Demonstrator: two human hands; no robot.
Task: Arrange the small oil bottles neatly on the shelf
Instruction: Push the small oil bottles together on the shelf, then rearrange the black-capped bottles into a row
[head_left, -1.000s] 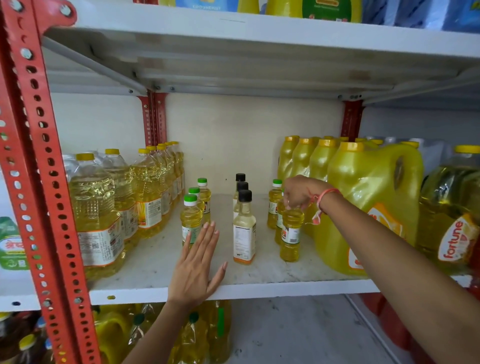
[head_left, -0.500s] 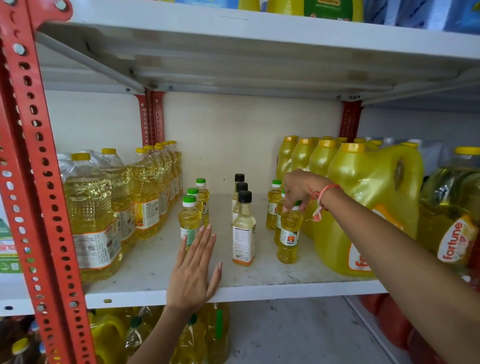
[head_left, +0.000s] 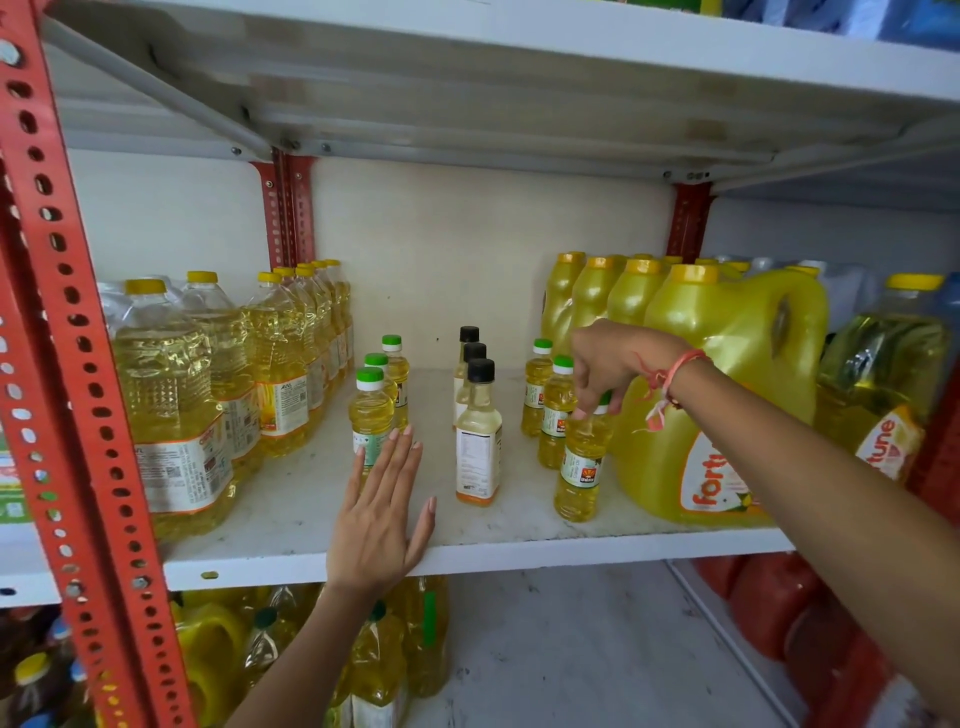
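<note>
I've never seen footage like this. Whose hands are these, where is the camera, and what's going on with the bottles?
No machine here: a person wears a camera on the head, looking down at both hands. On the white shelf stand three short rows of small oil bottles between big bottles and yellow jugs. The right hand pinches the top of the front bottle in the right row. The left hand lies flat and open on the shelf, fingertips by a green-capped bottle.
</note>
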